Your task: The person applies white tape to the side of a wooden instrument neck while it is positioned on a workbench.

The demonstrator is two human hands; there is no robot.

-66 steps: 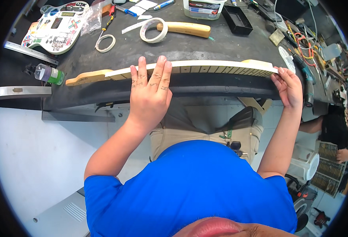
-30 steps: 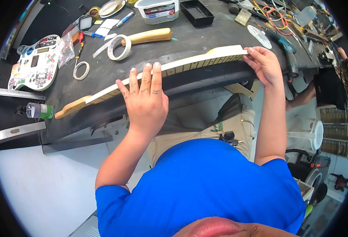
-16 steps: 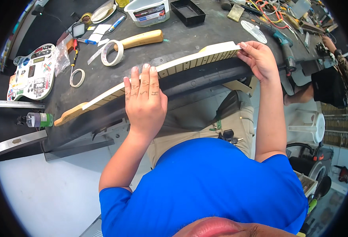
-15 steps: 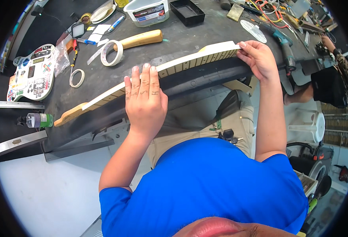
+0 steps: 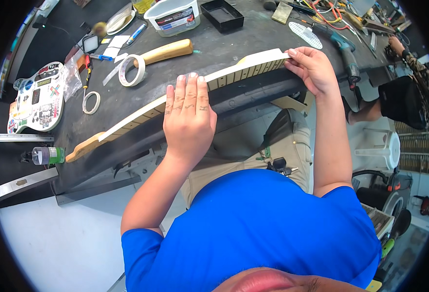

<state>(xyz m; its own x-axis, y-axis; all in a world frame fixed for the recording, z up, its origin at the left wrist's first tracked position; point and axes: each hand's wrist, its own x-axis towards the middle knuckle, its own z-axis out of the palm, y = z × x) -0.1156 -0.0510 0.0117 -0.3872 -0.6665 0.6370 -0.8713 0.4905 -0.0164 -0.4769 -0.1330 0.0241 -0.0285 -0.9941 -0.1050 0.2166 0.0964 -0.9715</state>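
A guitar neck lies along the near edge of the dark bench, its headstock end at the left. Its fretboard shows several fret slots. A long strip of white tape runs along the fretboard's far side. My left hand lies flat over the middle of the neck, fingers straight and close together, pressing on the strip. At the neck's right end my right hand pinches the end of the white tape between thumb and forefinger; the other fingers curl below.
Beyond the neck lie a tape roll, a wooden-handled tool, a plastic tub and a black tray. A stickered guitar body and a small bottle are left. A power tool and another person's hand are right.
My left hand has slid to the right along the tape strip. My right hand keeps its pinch on the tape's end. The whole view has shifted slightly.
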